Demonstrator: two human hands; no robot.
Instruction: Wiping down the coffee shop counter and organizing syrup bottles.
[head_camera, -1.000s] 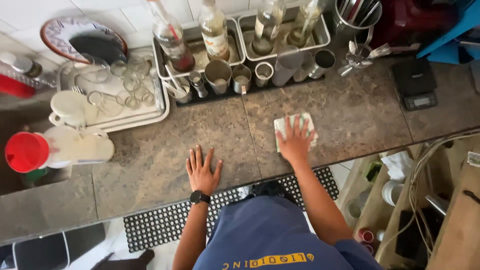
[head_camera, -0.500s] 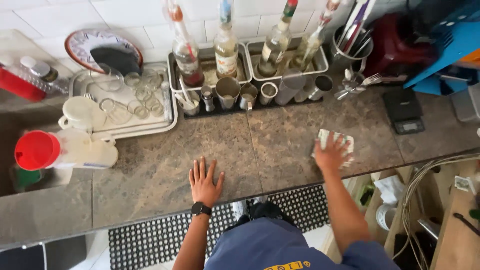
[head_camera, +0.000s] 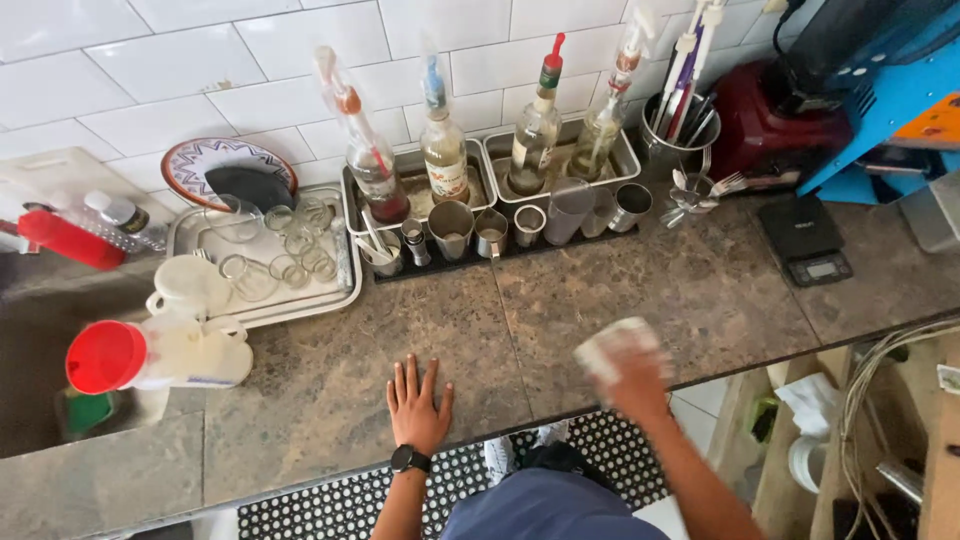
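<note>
Head view, left to right: a red-lidded white jug (head_camera: 150, 355) lies beside a tray of glasses (head_camera: 262, 262) on the stone worktop (head_camera: 720, 300). The left hand (head_camera: 418, 402) rests flat, fingers spread, near the front edge. The right hand (head_camera: 632, 375), blurred, presses a pale cloth (head_camera: 612, 345) on the worktop just beside it; its finger spread cannot be told. Syrup bottles (head_camera: 445, 150) stand behind.

White tiled wall (head_camera: 150, 60), speckled stone counter (head_camera: 700, 290), black perforated floor mat (head_camera: 320, 510), daylight
</note>
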